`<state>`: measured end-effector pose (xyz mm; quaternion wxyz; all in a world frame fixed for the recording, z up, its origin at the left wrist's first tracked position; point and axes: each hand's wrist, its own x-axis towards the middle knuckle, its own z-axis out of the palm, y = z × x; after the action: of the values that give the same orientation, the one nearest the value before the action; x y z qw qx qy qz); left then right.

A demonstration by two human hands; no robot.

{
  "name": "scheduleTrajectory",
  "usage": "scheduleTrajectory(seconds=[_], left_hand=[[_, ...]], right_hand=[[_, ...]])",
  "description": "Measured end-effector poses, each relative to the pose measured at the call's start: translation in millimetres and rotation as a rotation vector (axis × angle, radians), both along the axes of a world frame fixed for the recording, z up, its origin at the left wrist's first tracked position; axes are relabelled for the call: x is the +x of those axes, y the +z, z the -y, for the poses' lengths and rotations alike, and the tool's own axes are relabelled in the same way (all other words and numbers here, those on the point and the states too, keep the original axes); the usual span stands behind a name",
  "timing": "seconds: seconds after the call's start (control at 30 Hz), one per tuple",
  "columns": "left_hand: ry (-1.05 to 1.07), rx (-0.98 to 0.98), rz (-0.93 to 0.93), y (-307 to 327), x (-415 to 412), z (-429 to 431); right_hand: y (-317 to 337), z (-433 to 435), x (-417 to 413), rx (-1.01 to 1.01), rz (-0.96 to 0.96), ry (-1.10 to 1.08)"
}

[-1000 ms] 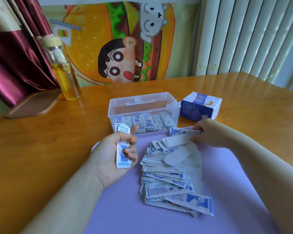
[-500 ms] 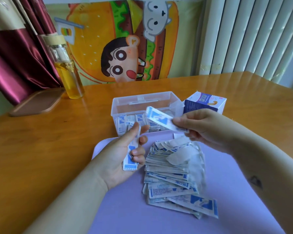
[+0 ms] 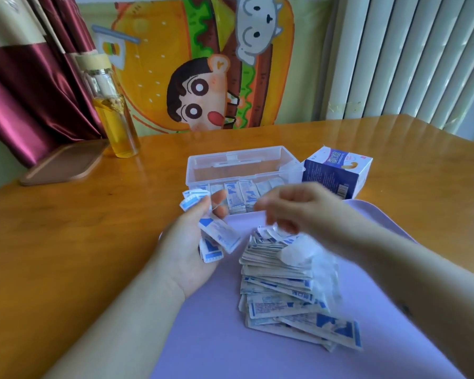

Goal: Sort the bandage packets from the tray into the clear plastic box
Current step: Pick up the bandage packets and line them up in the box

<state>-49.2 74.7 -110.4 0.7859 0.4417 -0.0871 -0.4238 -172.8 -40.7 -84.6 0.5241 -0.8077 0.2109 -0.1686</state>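
The clear box [image 3: 244,165] is open on top, so a hand can go in from above. Both hands hang in front of it: the left hand [image 3: 192,242] holds packets [image 3: 219,233], the right hand [image 3: 298,209] is a blur over the pile [image 3: 279,283]. A blue carton [image 3: 337,173] stands just beside the box on the right. The bottle [image 3: 112,110] and brown board [image 3: 63,162] stand well apart on the left, with bare bench [image 3: 80,228] between.

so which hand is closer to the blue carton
Right. The right hand is just in front of the blue carton; the left hand, holding bandage packets, is farther off, in front and to its left.
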Motion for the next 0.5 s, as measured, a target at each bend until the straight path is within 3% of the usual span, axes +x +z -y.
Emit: scheduleTrajectory(seconds=[0.03,0.1,0.2,0.5], left_hand=[[-0.001,-0.015,-0.018,0,2,0],[-0.026,-0.041,-0.080,3,2,-3],[-0.089,-0.034,-0.117,6,-1,-3],[-0.159,-0.002,-0.134,3,-1,-5]], right_hand=[[2,17,-4,-0.131,-0.009,-0.091],[-1,53,-12,-0.501,-0.223,-0.222],[-15,87,-22,-0.734,-0.622,-0.140],[-15,101,-18,-0.481,-0.723,-0.129]])
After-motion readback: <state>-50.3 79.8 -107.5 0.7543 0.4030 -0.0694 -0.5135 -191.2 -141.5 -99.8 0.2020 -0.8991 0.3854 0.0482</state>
